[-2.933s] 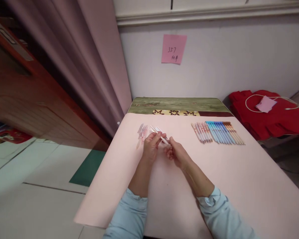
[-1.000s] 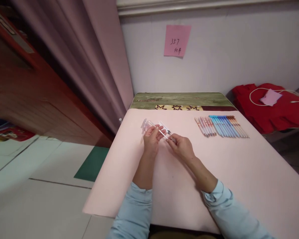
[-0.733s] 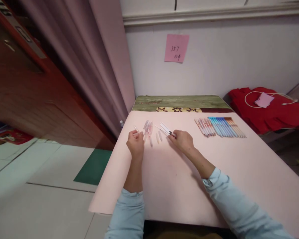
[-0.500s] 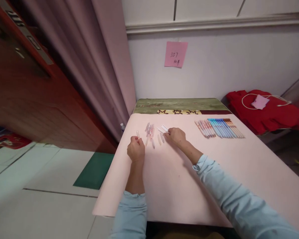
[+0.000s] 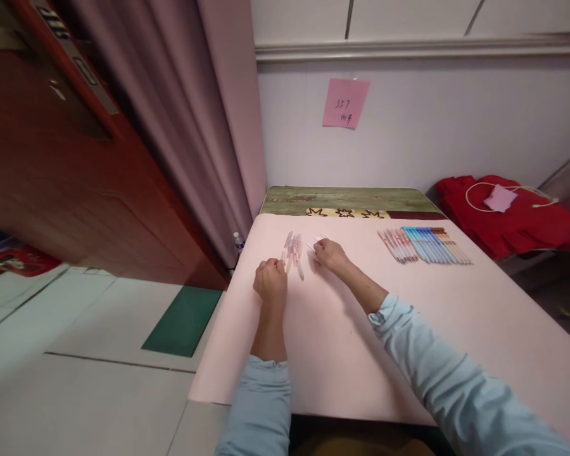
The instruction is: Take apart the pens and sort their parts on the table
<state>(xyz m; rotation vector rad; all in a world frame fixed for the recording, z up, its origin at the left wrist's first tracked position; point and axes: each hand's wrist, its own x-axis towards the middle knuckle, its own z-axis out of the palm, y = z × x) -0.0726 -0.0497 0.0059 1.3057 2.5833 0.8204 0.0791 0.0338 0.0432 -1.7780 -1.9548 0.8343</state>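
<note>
The left hand [image 5: 270,283] is curled into a fist on the pink table [image 5: 408,316]; I cannot tell whether it grips anything. A cluster of pink pen parts [image 5: 293,250] lies just beyond its knuckles, slightly to the right. The right hand [image 5: 331,254] rests just right of that cluster, fingers bent over thin white refills [image 5: 320,238], and its grip is hidden. A row of pens [image 5: 425,245] lies well apart to its right.

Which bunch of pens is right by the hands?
The small pinkish bunch, lying between the left hand and right hand. The long row of pens lies far off to the right, untouched.
</note>
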